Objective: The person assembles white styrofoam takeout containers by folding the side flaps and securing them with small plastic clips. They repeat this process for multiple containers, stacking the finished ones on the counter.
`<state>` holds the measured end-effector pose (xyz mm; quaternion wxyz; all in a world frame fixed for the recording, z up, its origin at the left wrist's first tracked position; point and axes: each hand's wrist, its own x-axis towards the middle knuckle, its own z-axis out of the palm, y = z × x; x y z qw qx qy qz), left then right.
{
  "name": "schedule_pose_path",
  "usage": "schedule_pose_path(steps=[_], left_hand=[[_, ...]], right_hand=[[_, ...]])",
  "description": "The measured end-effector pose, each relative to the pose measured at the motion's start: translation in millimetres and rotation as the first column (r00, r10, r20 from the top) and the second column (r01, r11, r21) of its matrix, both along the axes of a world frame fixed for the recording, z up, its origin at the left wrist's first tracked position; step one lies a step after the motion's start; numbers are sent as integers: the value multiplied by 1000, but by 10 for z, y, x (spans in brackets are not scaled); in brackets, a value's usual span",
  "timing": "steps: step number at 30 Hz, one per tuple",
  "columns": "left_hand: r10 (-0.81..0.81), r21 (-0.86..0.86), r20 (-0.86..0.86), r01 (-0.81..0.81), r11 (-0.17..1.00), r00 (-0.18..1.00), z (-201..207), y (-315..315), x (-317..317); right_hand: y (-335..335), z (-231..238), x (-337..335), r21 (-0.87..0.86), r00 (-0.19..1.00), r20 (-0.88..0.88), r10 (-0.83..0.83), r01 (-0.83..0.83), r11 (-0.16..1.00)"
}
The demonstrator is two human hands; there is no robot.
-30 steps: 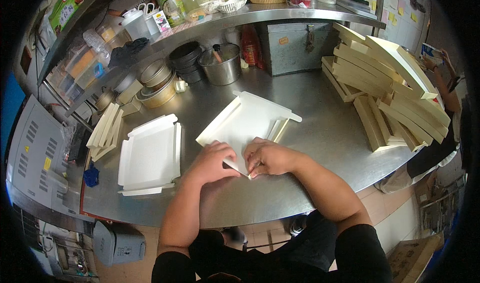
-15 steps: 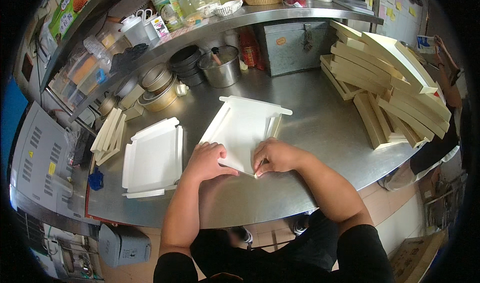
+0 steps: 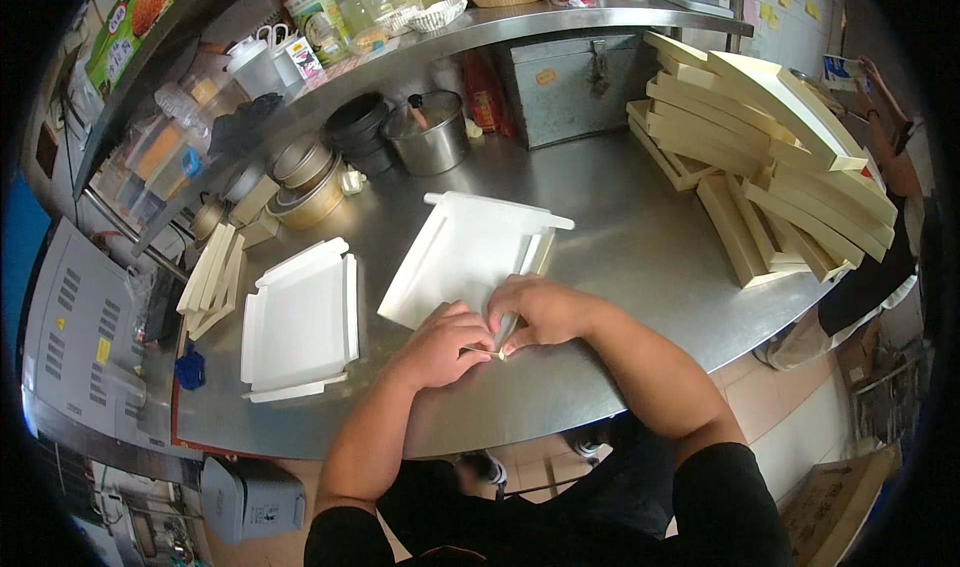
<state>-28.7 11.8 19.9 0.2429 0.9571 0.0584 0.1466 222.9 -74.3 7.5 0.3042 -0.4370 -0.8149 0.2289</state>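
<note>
On the steel counter, both hands pinch the near corner of a flat white cardboard box. Left hand and right hand touch there, fingers closed on the fold.

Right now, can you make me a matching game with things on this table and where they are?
Things:
1. flat white box
2. stack of folded boxes
3. metal pot
4. white tray

Places:
A. far right of the table
B. under both hands
C. at the back, below the shelf
D. left of the hands

Pairs: 1-B, 2-A, 3-C, 4-D
</note>
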Motion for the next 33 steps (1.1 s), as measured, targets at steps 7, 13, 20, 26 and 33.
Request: schedule_pose_path(steps=[7,13,20,26,33], left_hand=[[64,-44,3,-64,997,998,-18,46,-33],[280,88,-92,-272,958,956,25,-57,0],[397,353,-13,-367,860,918,-100,-67,120],[667,347,64,-644,682,742,70,385,-66],[455,178,-286,-420,890,843,-120,434,-419]], right_hand=[[50,-57,19,-50,993,90,73,-68,996],[29,-3,12,25,943,186,-277,277,961],[-16,28,-74,-126,956,185,-228,253,959],[-112,103,145,152,880,259,-397,369,917],[2,81,278,45,882,208,-422,423,905]])
